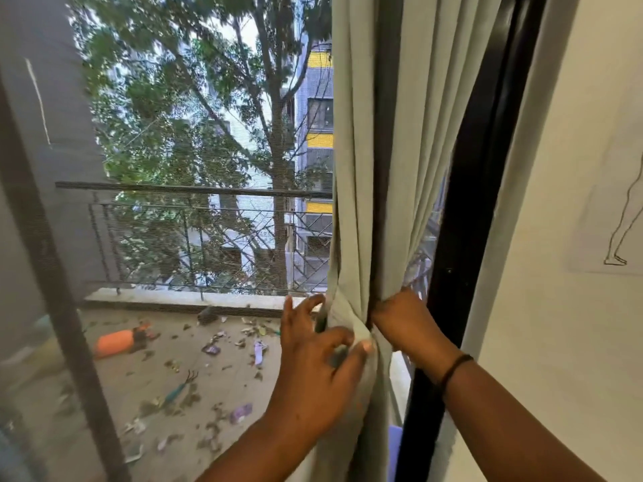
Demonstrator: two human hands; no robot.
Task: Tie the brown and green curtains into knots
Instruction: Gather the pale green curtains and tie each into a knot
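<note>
A pale green curtain point(389, 140) hangs in folds at the right side of the window and is gathered narrow at waist height. My left hand point(313, 360) pinches the gathered cloth from the left, thumb pressed on the front of the bunch. My right hand point(400, 318) reaches behind the curtain from the right, its fingers hidden in the folds. No brown curtain is in view.
A black window frame point(462, 238) stands just right of the curtain, with a white wall point(574, 168) and a line drawing beyond. Through the mesh lie a littered balcony floor point(181, 377), a metal railing point(195, 193), an orange object point(114, 342) and trees.
</note>
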